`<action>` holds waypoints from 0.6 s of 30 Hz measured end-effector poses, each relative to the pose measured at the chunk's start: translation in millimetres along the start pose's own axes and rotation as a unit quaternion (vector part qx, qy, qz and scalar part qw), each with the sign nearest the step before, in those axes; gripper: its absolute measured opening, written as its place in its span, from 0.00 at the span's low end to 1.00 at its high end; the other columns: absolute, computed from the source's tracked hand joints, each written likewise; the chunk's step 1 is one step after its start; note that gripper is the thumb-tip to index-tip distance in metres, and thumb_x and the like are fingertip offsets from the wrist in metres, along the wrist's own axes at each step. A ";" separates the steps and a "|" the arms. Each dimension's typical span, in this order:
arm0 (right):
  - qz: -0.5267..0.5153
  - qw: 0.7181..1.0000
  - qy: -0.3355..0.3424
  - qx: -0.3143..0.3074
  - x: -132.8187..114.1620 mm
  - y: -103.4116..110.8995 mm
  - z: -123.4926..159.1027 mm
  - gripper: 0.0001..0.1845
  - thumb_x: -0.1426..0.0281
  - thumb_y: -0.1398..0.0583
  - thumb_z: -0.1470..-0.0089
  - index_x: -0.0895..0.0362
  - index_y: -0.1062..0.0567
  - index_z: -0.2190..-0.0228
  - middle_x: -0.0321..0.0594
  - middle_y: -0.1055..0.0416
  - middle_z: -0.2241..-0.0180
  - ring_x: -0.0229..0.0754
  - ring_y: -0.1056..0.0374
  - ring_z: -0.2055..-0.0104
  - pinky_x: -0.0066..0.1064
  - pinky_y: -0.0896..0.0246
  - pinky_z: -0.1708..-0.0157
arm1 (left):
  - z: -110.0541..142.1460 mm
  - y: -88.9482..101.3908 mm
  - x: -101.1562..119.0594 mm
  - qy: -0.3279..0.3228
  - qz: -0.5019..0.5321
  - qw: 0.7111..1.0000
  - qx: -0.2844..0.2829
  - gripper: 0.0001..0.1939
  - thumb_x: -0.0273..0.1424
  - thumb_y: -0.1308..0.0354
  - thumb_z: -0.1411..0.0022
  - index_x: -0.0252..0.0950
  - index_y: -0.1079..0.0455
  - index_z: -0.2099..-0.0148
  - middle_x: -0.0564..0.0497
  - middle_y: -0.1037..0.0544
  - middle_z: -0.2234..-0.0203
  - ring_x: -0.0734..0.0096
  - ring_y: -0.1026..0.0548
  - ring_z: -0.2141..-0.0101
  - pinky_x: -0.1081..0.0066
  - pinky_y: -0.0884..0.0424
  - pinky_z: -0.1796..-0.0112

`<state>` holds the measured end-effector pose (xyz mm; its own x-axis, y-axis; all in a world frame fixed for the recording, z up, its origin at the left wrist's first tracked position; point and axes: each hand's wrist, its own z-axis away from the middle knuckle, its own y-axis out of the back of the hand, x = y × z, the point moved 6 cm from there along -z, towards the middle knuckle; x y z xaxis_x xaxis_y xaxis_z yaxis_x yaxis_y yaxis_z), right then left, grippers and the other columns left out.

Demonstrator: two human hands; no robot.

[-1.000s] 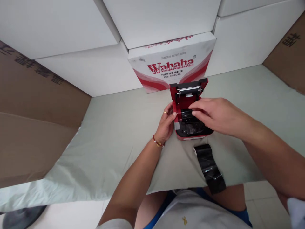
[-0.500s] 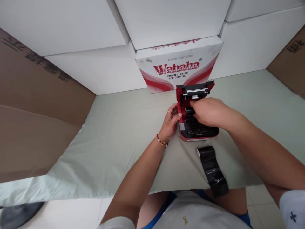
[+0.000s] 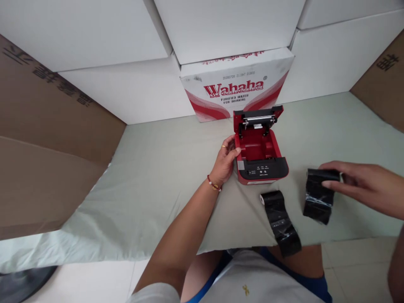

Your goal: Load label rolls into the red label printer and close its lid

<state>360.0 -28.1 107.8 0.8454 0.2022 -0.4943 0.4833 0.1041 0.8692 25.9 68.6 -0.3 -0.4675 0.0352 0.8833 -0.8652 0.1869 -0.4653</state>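
A red and black label printer [image 3: 261, 168] stands on the cloth with its lid [image 3: 259, 115] raised, and its red inner bay is bare. My left hand [image 3: 224, 162] grips the printer's left side, thumb on the rim and fingers behind. Off to the right, my right hand [image 3: 350, 181] pinches a black ribbon roll [image 3: 320, 195] with a loose tail hanging down. Another black ribbon roll [image 3: 280, 221] lies in front of the printer, its unwound tail reaching over the table's front edge.
Behind the printer a white and red Wahaha water carton [image 3: 236, 90] leans against stacked white boxes [image 3: 132, 90]. Brown cardboard boxes stand at the left [image 3: 57, 147] and right [image 3: 383, 88]. A pale green cloth [image 3: 151, 181] covers the table.
My right hand has lifted the black ribbon roll out of the printer and carried it right. My left hand has stayed on the printer. The other roll has stayed in place.
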 end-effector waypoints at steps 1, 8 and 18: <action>-0.010 0.999 0.000 -0.044 4.8 -15.5 2.9 0.19 0.44 0.36 0.40 0.40 0.15 0.57 0.44 0.16 0.66 0.51 0.21 0.71 0.42 0.25 0.72 | 0.0 -0.1 0.4 -0.001 -0.002 1.000 0.000 0.34 0.47 0.26 0.43 0.44 0.30 0.39 0.47 0.26 0.35 0.52 0.32 0.31 0.51 0.40 0.30; -0.061 0.994 0.078 -0.041 -56.5 -71.7 12.6 0.16 0.59 0.44 0.28 0.48 0.17 0.55 0.41 0.17 0.55 0.47 0.19 0.57 0.40 0.22 0.57 | 2.6 0.1 3.5 0.016 0.010 1.000 0.014 0.31 0.45 0.24 0.44 0.45 0.28 0.41 0.48 0.23 0.39 0.54 0.28 0.34 0.53 0.36 0.31; 0.076 0.977 0.118 -0.162 -96.4 -115.5 11.6 0.19 0.71 0.40 0.35 0.50 0.17 0.46 0.46 0.18 0.46 0.49 0.17 0.59 0.39 0.22 0.62 | 3.1 -1.1 2.9 0.008 0.010 1.000 0.014 0.32 0.45 0.25 0.43 0.44 0.28 0.40 0.47 0.25 0.36 0.53 0.30 0.33 0.52 0.38 0.30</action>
<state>225.3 -70.9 54.9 0.8073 0.4549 -0.3759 0.2263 0.3497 0.9091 24.9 65.5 2.6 -0.4811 0.0547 0.8749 -0.8609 0.1591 -0.4833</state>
